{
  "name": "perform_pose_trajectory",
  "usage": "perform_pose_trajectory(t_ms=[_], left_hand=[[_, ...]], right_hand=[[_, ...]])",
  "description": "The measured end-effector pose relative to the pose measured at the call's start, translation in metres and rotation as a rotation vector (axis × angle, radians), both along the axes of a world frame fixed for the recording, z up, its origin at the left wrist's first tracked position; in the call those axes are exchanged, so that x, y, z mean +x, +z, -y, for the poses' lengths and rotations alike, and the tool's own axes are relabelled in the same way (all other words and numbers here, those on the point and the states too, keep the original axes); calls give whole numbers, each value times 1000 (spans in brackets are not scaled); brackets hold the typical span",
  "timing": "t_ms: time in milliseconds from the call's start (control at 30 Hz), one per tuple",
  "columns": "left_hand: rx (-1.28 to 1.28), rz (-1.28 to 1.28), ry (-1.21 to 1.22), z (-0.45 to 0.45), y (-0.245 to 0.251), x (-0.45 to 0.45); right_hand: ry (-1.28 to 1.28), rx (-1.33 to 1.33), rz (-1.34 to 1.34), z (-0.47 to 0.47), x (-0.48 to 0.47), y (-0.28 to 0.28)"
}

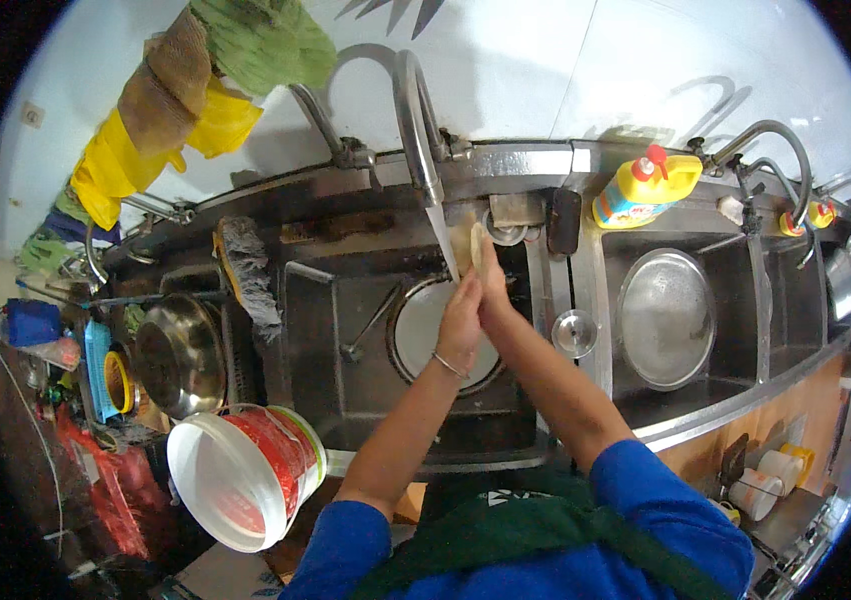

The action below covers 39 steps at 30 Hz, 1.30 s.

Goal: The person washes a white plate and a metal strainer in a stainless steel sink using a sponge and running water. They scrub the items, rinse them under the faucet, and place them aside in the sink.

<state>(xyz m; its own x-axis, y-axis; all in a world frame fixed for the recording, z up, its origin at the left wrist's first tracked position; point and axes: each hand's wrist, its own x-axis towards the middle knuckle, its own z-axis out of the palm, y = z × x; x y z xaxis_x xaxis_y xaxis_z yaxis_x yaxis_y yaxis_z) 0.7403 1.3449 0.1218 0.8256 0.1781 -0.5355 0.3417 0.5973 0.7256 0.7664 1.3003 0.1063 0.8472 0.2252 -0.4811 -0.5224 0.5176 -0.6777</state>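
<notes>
Over a sink, my left hand (461, 309) and my right hand (493, 279) are pressed together, palm to palm. A flat, pale yellowish piece (477, 244) sticks up between them; motion blur hides what it is exactly. Water (442, 238) runs from a tall curved steel faucet (415, 127) just left of my fingers. Beneath my hands, a round metal-rimmed basin (418, 330) holding whitish liquid stands in the sink (313, 375). A metal bangle circles my left wrist.
A yellow detergent jug (647, 187) stands on the right ledge. A round steel lid or tray (667, 319) lies in the right sink. Left are a scrubbing brush or grey cloth pad (249, 274), a steel bowl (181, 356), a plastic bucket (226, 480) and hanging yellow gloves (125, 165).
</notes>
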Motion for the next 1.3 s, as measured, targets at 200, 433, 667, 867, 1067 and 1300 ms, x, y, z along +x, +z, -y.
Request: perform_pose_trajectory(t_ms=[200,433,667,867,1067,1300], left_hand=[[451,230,-53,-39,17,-11],[239,340,121,-63,22,-16],[-624,126,21,-44,-25,4],[-447,93,111,-26,-34,-1],[-593,137,88,-22,-38,-9],[-463,270,-79,-23,-12,4]], right_hand=[[171,72,119,17,-1,-32],[225,699,-74,16,-1,-49],[321,-611,381,-11,-8,-16],[334,-1401,663,-1,1,19],[186,-971,1064,-9,-5,-8],[688,-868,493,4,-4,36]])
